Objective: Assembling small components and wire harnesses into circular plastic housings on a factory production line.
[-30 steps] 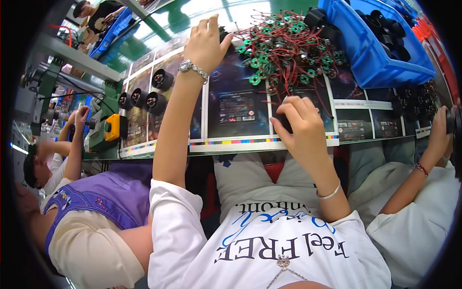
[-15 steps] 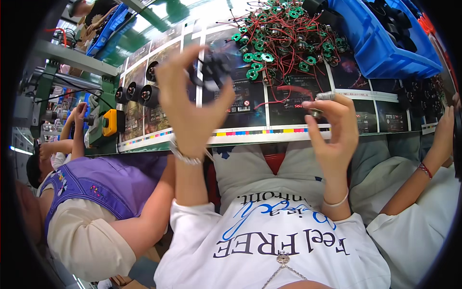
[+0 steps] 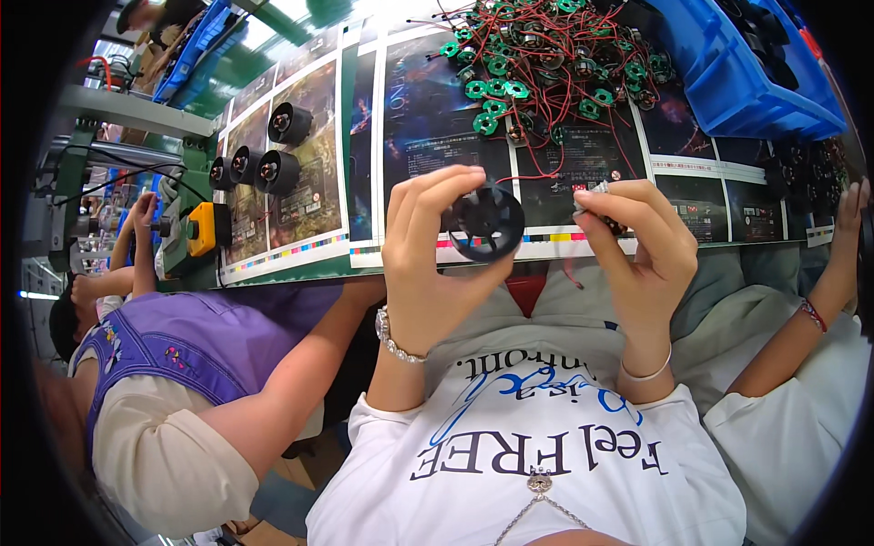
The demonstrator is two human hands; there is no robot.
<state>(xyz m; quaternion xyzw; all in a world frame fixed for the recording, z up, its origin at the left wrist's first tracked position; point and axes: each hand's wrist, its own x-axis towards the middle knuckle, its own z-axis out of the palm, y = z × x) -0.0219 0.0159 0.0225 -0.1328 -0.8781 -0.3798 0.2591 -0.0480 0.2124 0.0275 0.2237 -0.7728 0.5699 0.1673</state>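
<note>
My left hand (image 3: 421, 264) grips a round black plastic housing (image 3: 513, 223) by its sides. The housing's open end shows spokes around a hub. To its right, my right hand (image 3: 651, 259) pinches a small silvery motor (image 3: 598, 188) between thumb and fingers, with a red wire (image 3: 571, 273) dangling below. The fingers partly cover the motor, and a small gap separates it from the housing. Both hands hover over the table's near edge. Beyond them lies a tangled heap of green circuit boards with red wires (image 3: 546, 68).
Several black housings with motors inside (image 3: 276, 173) stand at the left on printed sheets (image 3: 314, 196). A blue bin (image 3: 728, 105) of black parts sits far right. A yellow button box (image 3: 208, 227) is at the left edge. Co-workers sit on both sides; one's arm (image 3: 309, 387) reaches near my left.
My left hand has moved right and nearer with the black housing, now beside my right hand. The housing's open end has come into view. My right hand stays close to its earlier place.
</note>
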